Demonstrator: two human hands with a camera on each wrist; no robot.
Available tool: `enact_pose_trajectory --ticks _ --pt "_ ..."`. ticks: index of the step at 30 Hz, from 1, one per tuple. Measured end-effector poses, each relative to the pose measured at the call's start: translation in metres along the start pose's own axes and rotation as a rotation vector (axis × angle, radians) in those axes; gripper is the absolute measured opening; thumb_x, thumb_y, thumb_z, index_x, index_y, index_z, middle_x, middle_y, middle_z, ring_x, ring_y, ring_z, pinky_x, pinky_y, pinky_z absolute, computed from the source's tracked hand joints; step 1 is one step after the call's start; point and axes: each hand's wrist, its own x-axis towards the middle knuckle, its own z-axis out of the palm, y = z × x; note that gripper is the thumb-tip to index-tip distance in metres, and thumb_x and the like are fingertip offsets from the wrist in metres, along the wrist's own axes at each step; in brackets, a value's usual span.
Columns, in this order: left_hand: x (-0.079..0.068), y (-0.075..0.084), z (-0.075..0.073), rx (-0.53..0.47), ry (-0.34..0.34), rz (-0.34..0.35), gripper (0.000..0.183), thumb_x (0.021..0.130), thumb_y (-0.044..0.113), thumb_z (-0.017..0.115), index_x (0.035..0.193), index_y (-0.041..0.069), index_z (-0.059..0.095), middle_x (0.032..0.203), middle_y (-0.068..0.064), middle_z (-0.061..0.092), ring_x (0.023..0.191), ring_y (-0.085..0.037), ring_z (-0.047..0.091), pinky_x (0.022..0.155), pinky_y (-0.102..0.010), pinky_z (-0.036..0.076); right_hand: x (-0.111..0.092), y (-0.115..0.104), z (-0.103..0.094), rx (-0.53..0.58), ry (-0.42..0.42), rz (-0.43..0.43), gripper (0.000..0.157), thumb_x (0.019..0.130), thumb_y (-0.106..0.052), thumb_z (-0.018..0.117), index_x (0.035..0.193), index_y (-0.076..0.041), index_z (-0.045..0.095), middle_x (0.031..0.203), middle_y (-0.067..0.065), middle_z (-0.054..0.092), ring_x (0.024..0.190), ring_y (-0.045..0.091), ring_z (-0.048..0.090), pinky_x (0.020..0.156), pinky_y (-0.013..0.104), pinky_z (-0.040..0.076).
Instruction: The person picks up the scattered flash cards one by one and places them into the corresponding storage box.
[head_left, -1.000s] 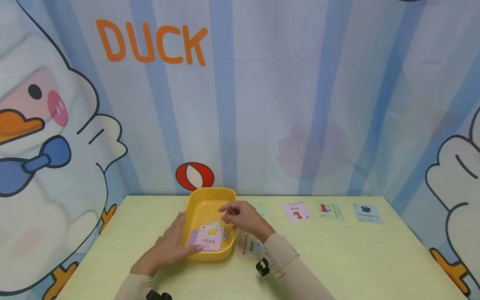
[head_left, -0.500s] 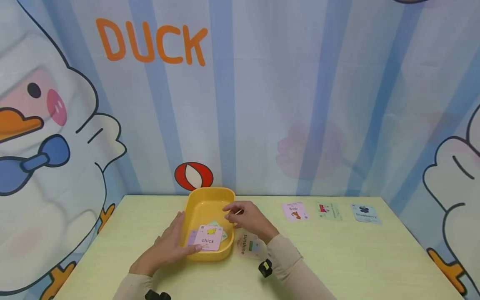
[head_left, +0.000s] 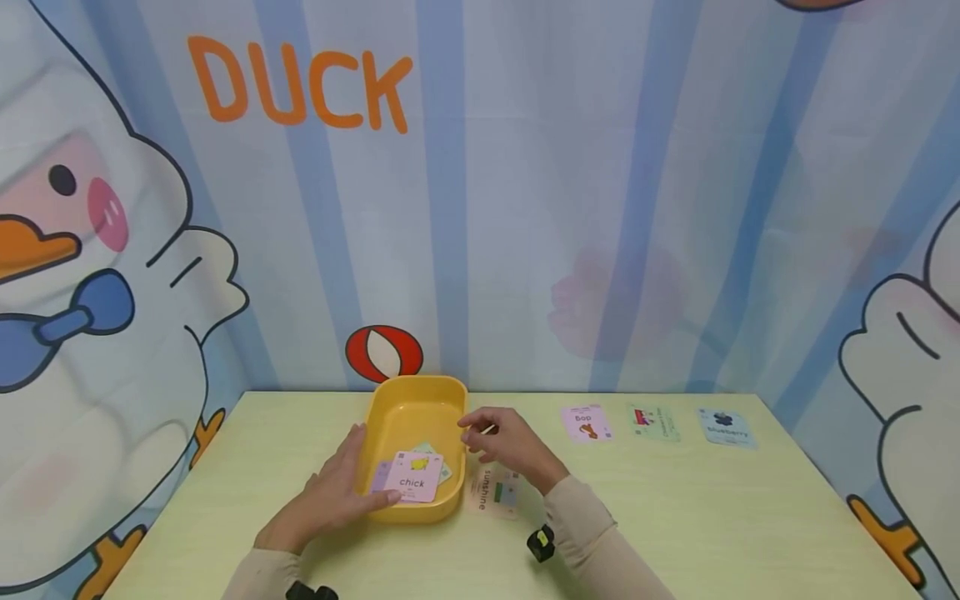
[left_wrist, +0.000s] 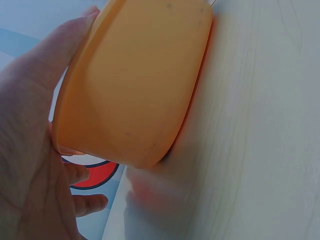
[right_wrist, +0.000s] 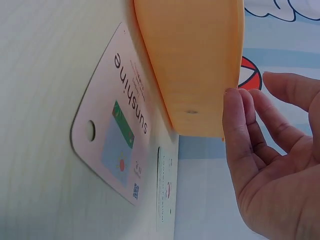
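Observation:
A yellow plastic tray [head_left: 414, 515] stands on the table at the back left. My left hand [head_left: 330, 500] holds its near left corner, thumb over the near rim and the other fingers along the left wall. Inside lies a pink "chick" card [head_left: 415, 475], overlapping a purple card [head_left: 380, 477] and a pale green card [head_left: 445, 473]. My right hand [head_left: 513, 446] hovers at the tray's right rim with fingers loosely bent and nothing between them. Below it, a "sunshine" card [right_wrist: 120, 125] lies flat on the table beside the tray.
Along the back edge lie a pink card with an orange picture [head_left: 587, 424], a green card [head_left: 655, 422] and a blue "blueberry" card [head_left: 727, 427]. Another pale card [right_wrist: 165, 190] lies beyond the sunshine card. A printed duck curtain [head_left: 540, 208] hangs behind the table [head_left: 645, 500].
My right hand has drawn slightly rightward, from over the tray to its right rim, now covering the pale card behind it. The left hand keeps its hold on the tray.

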Motion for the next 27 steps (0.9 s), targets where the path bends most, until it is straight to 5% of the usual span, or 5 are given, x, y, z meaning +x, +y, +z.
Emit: enact_pose_trajectory --ticks 10,18,27 --pt "-0.003 0.002 -0.001 0.003 -0.001 -0.016 0.126 0.079 0.070 0.071 0.164 0.011 -0.001 0.171 -0.017 0.002 0.152 -0.047 0.016 0.108 -0.083 0.016 -0.006 0.006 -0.005 -0.021 0.000 0.027 0.030 0.102 -0.018 0.060 0.126 -0.001 0.066 0.114 0.022 0.067 0.102 0.038 0.066 0.080 0.038 0.061" --pt "-0.004 0.003 -0.003 0.009 -0.001 -0.003 0.126 0.080 0.070 0.071 0.163 0.009 -0.001 0.170 -0.019 0.003 0.152 -0.048 0.017 0.107 -0.083 0.016 -0.012 0.009 -0.010 -0.057 -0.009 0.063 0.031 0.101 -0.020 0.063 0.127 -0.002 0.065 0.107 0.015 0.064 0.097 0.030 0.066 0.084 0.043 0.060" --pt "-0.001 0.003 0.000 0.004 0.002 -0.008 0.127 0.078 0.072 0.070 0.164 0.012 -0.001 0.171 -0.017 0.003 0.152 -0.047 0.016 0.108 -0.083 0.016 -0.015 0.019 -0.014 -0.199 0.007 0.073 0.031 0.096 -0.021 0.069 0.120 -0.002 0.068 0.102 0.008 0.066 0.091 0.021 0.063 0.070 0.030 0.053"
